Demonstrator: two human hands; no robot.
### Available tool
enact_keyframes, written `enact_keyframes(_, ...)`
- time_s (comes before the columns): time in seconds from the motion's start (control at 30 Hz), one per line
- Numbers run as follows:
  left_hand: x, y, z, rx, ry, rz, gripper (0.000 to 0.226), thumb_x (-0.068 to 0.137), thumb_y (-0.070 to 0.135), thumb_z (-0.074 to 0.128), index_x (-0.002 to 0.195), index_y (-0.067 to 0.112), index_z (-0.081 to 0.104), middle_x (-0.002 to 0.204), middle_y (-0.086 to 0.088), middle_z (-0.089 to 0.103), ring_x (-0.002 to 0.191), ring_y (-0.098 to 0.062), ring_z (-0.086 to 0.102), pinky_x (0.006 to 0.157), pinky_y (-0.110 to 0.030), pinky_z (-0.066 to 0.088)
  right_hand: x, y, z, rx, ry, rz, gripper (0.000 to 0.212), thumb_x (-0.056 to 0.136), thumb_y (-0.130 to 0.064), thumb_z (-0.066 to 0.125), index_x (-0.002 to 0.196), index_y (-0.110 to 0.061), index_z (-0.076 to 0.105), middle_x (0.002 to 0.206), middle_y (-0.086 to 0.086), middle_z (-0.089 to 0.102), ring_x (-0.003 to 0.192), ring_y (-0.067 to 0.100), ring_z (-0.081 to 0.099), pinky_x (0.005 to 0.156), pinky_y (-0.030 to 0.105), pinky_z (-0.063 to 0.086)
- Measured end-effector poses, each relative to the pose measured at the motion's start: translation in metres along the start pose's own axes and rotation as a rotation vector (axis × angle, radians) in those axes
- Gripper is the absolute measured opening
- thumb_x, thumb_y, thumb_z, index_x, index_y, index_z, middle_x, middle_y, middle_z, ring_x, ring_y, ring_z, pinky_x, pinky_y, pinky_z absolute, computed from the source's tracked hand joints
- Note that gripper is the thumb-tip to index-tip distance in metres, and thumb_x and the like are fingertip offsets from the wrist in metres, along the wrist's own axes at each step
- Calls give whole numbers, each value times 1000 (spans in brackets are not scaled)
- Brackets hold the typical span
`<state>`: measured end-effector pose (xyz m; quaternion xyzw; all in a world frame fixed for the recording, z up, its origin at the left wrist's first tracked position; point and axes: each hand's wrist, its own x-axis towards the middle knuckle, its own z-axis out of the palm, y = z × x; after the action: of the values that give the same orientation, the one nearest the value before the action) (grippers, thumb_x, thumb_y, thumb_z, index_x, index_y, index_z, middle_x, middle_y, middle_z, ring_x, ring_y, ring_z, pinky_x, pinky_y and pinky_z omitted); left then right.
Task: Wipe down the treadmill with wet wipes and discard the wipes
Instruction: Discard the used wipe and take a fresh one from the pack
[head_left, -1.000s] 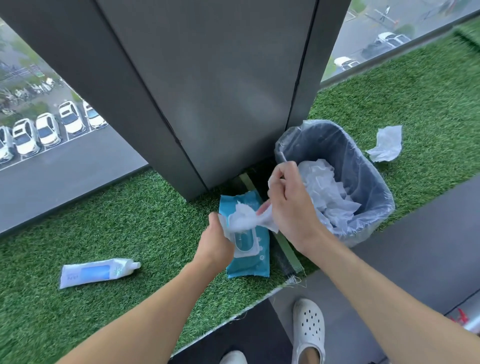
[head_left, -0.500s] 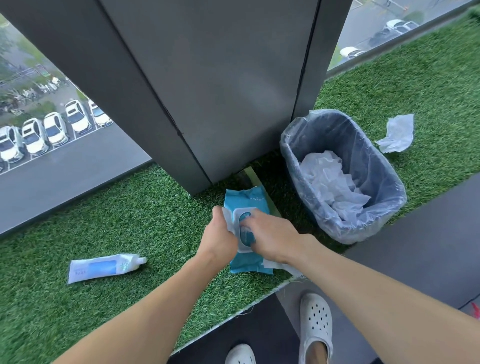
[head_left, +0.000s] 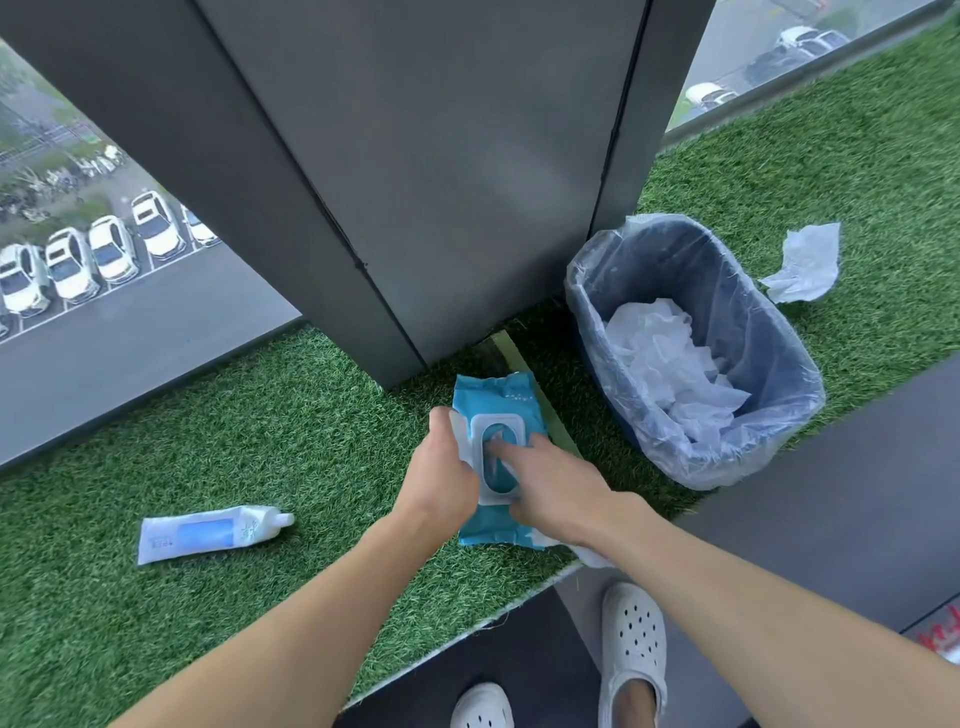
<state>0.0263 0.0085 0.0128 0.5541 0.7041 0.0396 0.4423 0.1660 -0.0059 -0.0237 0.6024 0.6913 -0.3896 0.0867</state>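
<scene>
A teal wet-wipe pack (head_left: 493, 397) lies flat on the artificial grass (head_left: 260, 457) at the centre of the frame, just in front of a grey pillar (head_left: 441, 182). Its white lid frame (head_left: 496, 423) stands open. The left hand (head_left: 441, 467) grips the pack's left edge, fingers curled round it beside the lid. The right hand (head_left: 550, 483) lies over the pack's lower right part with its forefinger stretched into the oval opening. Its other fingers are hidden, so whether they are curled cannot be told. A white wipe (head_left: 589, 555) pokes out from under the right wrist, and whether the hand holds it is unclear.

To the right of the pack stands a bin (head_left: 779, 364) lined with a clear bag, with crumpled used wipes (head_left: 670, 364) inside. Another loose wipe (head_left: 805, 265) lies on the grass beyond the bin, at the upper right. A white and blue tube (head_left: 208, 532) lies on the grass at the lower left, well apart from the pack. White clogs (head_left: 634, 639) show at the bottom edge.
</scene>
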Motion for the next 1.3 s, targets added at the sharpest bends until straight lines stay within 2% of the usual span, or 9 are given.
enact_keyframes(0.17, 3, -1, 0, -9, 11, 1, 40, 92, -7, 35, 111, 26, 24, 87, -5, 54, 66, -19, 54, 44, -26, 37, -15, -1, 7, 52, 225, -77, 23, 93, -18, 52, 114, -20, 45, 110, 0, 49, 88, 32, 58, 69, 43, 50)
enact_keyframes(0.33, 4, -1, 2, -37, 10, 5, 35, 93, -4, 36, 115, 22, 30, 91, -7, 55, 69, -21, 52, 47, -28, 36, -6, 2, 21, -192, 126, -140, 51, 93, -16, 50, 142, -20, 36, 138, -6, 31, 67, 29, 52, 44, 32, 30)
enact_keyframes(0.5, -3, -9, 9, -9, -2, 239, 46, 101, 26, 45, 144, 17, 33, 138, 2, 37, 122, -18, 46, 101, -36, 42, -10, 0, 14, 157, 285, 3, 35, 92, -16, 51, 127, -23, 51, 126, -5, 39, 85, 27, 59, 60, 33, 39)
enact_keyframes(0.67, 1, -21, 18, 577, -124, 413, 47, 103, 26, 34, 150, 17, 34, 156, -1, 19, 139, -22, 22, 115, -35, 28, -15, 8, 4, 319, 352, 180, 21, 92, -15, 50, 113, -17, 52, 114, -3, 43, 84, 26, 56, 70, 36, 45)
enact_keyframes(0.8, 1, -25, 21, 757, -182, 365, 61, 99, 21, 40, 155, 25, 16, 162, 4, -2, 147, -21, 11, 113, -40, 36, -13, 10, 4, 326, 273, 151, 7, 93, -14, 48, 99, -16, 49, 109, -1, 45, 81, 24, 55, 69, 36, 45)
enact_keyframes(0.9, 2, -19, 18, 861, -237, 343, 73, 94, 17, 46, 156, 28, 10, 163, 6, -7, 149, -22, 10, 113, -43, 34, -14, 8, 4, 338, 273, 154, 18, 95, -15, 49, 112, -17, 51, 115, -2, 46, 87, 24, 56, 70, 34, 42)
enact_keyframes(1.07, 2, 3, 9, 431, -218, 210, 53, 97, 15, 40, 150, 24, 37, 156, 0, 29, 136, -24, 36, 107, -39, 39, -22, -3, -17, 482, 307, 128, 14, 94, -10, 48, 106, -17, 49, 102, -1, 43, 86, 18, 48, 72, 31, 38)
enact_keyframes(1.17, -21, 41, -10, -57, -215, 95, 35, 96, 22, 46, 128, 20, 60, 126, -1, 62, 111, -15, 56, 96, -33, 45, -42, -16, -50, 630, 357, 156, 4, 93, -6, 44, 93, -6, 47, 85, 0, 42, 76, 16, 40, 63, 28, 32)
enact_keyframes(1.3, -67, 115, -66, -379, -426, 103, 28, 86, 37, 53, 88, 13, 69, 88, -5, 68, 82, -15, 59, 76, -35, 48, -98, -41, -126, 830, 479, 217, 21, 100, -12, 38, 80, -14, 45, 75, 1, 47, 71, 16, 44, 54, 20, 34)
